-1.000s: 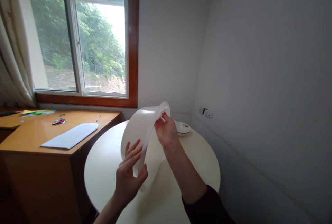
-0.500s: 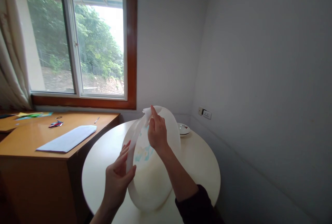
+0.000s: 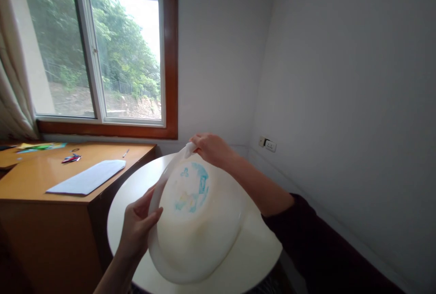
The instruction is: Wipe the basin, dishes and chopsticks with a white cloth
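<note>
A pale, translucent plastic basin (image 3: 207, 248) is held tilted above the round white table, its inside towards me. Blue printed patterns show on its bottom. My left hand (image 3: 138, 221) grips the basin's left rim, thumb inside and fingers behind the wall. At the upper rim my right hand (image 3: 207, 146) is closed on a crumpled white tissue (image 3: 190, 149), pressed against the edge. Its fingertips are partly hidden by the tissue and rim.
The round white table (image 3: 129, 203) stands beneath the basin. Left of it, a wooden desk (image 3: 34, 180) bears a white paper sheet (image 3: 90, 176), a pen (image 3: 126, 153) and small coloured items (image 3: 71, 158). A wall socket (image 3: 270, 145) is on the right wall.
My right hand has swung from inside the basin to its upper rim, its forearm now coming in from the right. The basin has turned to face me more, hiding the dish behind it.
</note>
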Motion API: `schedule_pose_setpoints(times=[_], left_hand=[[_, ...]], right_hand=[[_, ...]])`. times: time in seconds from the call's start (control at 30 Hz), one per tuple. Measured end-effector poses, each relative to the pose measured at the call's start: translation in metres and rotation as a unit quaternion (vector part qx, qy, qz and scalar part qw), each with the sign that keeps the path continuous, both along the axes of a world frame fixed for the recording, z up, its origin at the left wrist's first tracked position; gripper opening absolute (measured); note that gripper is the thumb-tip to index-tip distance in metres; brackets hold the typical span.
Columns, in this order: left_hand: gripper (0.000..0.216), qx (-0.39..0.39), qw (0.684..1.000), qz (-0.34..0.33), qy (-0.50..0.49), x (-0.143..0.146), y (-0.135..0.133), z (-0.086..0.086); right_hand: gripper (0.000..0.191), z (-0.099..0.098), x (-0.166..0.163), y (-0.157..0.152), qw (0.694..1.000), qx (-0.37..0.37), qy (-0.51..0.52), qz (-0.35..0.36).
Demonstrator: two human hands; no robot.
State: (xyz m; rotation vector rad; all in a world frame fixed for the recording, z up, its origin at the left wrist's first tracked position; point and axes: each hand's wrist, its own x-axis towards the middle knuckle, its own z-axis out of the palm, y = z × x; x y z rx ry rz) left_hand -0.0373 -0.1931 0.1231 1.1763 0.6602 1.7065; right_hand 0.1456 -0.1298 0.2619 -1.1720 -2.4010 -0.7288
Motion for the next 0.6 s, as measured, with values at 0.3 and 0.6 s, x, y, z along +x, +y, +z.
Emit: schedule_pose_setpoints(times=[0.3, 0.6], left_hand=[[0.051, -0.024, 1.000, 0.006, -0.007, -0.006, 0.006, -0.003], [0.052, -0.045, 0.999, 0.031, 0.000, -0.009, -0.001, -0.005]], right_hand=[[0.016, -0.009, 0.031, 0.034, 0.999, 0.013, -0.027, 0.032], [0.030, -0.087, 0.091, 0.051, 0.966, 0.006, 0.132, -0.222]])
